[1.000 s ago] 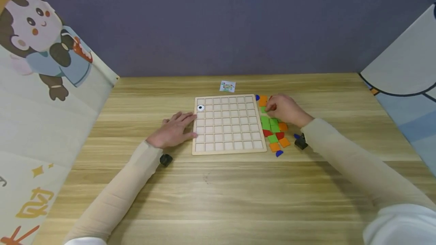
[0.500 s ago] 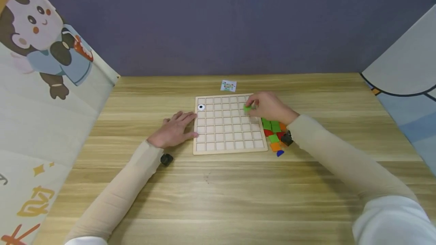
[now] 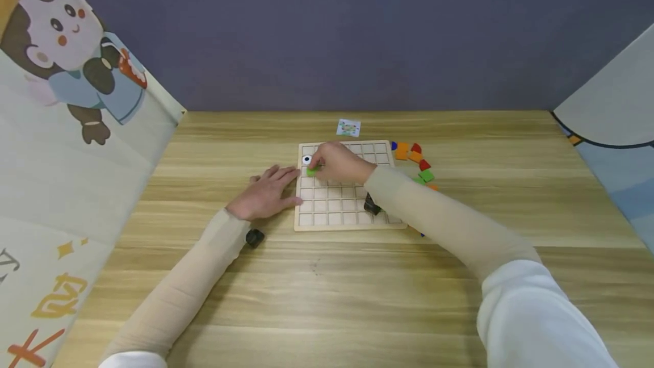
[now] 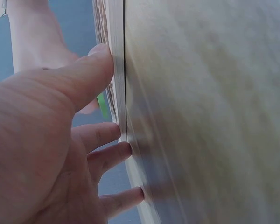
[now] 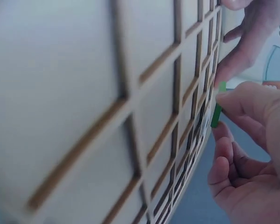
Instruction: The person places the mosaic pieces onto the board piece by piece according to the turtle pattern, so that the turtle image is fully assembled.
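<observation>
A wooden grid board lies on the table, with a round white tile bearing a black dot in a cell near its far left corner. My right hand reaches over the board and pinches a green square tile between thumb and fingers, just nearer than the white tile. In the right wrist view the green tile is held edge-on, close to the grid. My left hand touches the board's left edge with thumb and fingertips, its fingers extended, as the left wrist view also shows.
Right of the board lie loose orange tiles, red quarter-round tiles, a green tile and a blue piece. The right forearm covers part of this pile. A small picture card lies beyond the board, before the dark wall.
My right hand has taken a green tile from the pile and carried it left across the board to the white tile. The left hand stays at the board's edge.
</observation>
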Demonstrator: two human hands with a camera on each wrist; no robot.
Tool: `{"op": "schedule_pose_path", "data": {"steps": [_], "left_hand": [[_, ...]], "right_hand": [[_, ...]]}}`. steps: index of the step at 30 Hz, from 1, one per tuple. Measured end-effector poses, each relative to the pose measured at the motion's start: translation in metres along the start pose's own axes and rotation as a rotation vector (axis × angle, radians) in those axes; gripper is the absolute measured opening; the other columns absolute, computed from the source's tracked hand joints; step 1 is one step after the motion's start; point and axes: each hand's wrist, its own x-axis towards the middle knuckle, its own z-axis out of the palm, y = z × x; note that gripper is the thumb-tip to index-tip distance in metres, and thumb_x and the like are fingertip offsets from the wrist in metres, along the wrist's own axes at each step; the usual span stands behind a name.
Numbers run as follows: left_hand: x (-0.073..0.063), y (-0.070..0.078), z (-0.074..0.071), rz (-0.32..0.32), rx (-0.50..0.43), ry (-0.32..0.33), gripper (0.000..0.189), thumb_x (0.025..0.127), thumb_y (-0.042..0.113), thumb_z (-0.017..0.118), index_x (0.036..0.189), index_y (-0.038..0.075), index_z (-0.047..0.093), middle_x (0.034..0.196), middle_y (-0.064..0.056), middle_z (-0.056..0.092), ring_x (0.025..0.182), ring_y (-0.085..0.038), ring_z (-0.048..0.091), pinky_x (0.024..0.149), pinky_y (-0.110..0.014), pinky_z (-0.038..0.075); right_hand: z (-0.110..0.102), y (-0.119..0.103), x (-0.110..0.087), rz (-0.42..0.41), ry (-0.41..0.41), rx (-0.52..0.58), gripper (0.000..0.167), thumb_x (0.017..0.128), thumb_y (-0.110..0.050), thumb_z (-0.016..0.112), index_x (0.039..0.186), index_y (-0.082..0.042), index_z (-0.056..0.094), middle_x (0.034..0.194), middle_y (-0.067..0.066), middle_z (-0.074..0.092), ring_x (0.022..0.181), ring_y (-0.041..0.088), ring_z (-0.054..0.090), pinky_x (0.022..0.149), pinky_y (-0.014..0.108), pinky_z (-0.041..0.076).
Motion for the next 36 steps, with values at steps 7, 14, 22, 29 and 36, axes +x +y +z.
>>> {"op": "schedule_pose_path", "data": {"steps": [7, 14, 22, 29, 36], "left_hand": [[0.001, -0.001, 0.000, -0.002, 0.010, -0.008, 0.076, 0.094, 0.056, 0.045, 0.153, 0.016, 0.019, 0.156, -0.004, 0.016, 0.140, -0.038, 0.010, 0.099, -0.068, 0.019], [0.001, 0.000, -0.001, -0.002, 0.002, -0.010, 0.077, 0.094, 0.056, 0.046, 0.152, 0.015, 0.019, 0.156, -0.004, 0.016, 0.140, -0.039, 0.010, 0.100, -0.068, 0.018], [0.000, 0.001, 0.000, 0.006, 0.006, -0.002, 0.076, 0.094, 0.055, 0.046, 0.152, 0.013, 0.020, 0.156, -0.006, 0.017, 0.140, -0.040, 0.010, 0.098, -0.069, 0.019], [-0.002, 0.001, 0.003, 0.015, 0.007, -0.001, 0.076, 0.094, 0.055, 0.046, 0.152, 0.013, 0.020, 0.156, -0.007, 0.018, 0.140, -0.040, 0.011, 0.098, -0.071, 0.018], [-0.006, -0.001, 0.002, 0.038, 0.002, 0.006, 0.076, 0.094, 0.053, 0.048, 0.152, 0.013, 0.020, 0.156, -0.008, 0.017, 0.139, -0.041, 0.010, 0.097, -0.072, 0.016]], "right_hand": [[0.006, -0.006, 0.012, 0.011, -0.010, -0.033, 0.019, 0.080, -0.002, 0.070, 0.098, -0.008, 0.075, 0.108, 0.003, 0.067, 0.091, 0.013, 0.058, 0.080, 0.026, 0.048], [0.009, -0.007, 0.015, -0.064, -0.020, -0.078, 0.016, 0.084, -0.002, 0.068, 0.097, -0.006, 0.075, 0.103, 0.004, 0.068, 0.094, 0.017, 0.060, 0.085, 0.029, 0.047], [0.006, -0.009, 0.000, -0.175, -0.060, -0.251, 0.022, 0.088, -0.007, 0.066, 0.109, -0.009, 0.072, 0.112, 0.005, 0.059, 0.104, 0.022, 0.047, 0.099, 0.036, 0.035], [-0.018, 0.012, -0.037, -0.079, 0.027, -0.125, 0.029, 0.090, -0.010, 0.064, 0.119, -0.009, 0.067, 0.122, 0.004, 0.054, 0.119, 0.025, 0.042, 0.101, 0.042, 0.034], [-0.066, 0.065, -0.092, 0.112, 0.177, -0.064, 0.031, 0.090, -0.008, 0.064, 0.121, -0.004, 0.065, 0.136, 0.016, 0.045, 0.129, 0.035, 0.033, 0.106, 0.051, 0.023]]}}
